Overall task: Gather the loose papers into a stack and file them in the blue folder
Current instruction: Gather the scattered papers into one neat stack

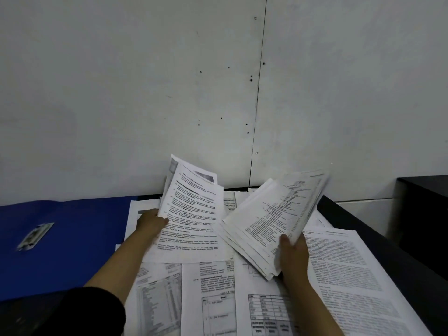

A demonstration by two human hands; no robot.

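The left hand (151,223) holds a few printed sheets (191,214) and the right hand (293,253) grips a thick stack (274,221) above more loose papers (211,299), while the blue folder (68,238) lies flat at the left, cut off by the edge, and all the print is too blurry to read.

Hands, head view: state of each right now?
Left hand: grips a few sheets, held up.
Right hand: grips a thick stack.

Pale panelled wall (145,81) with screw holes; dark cabinet (424,209) at right.
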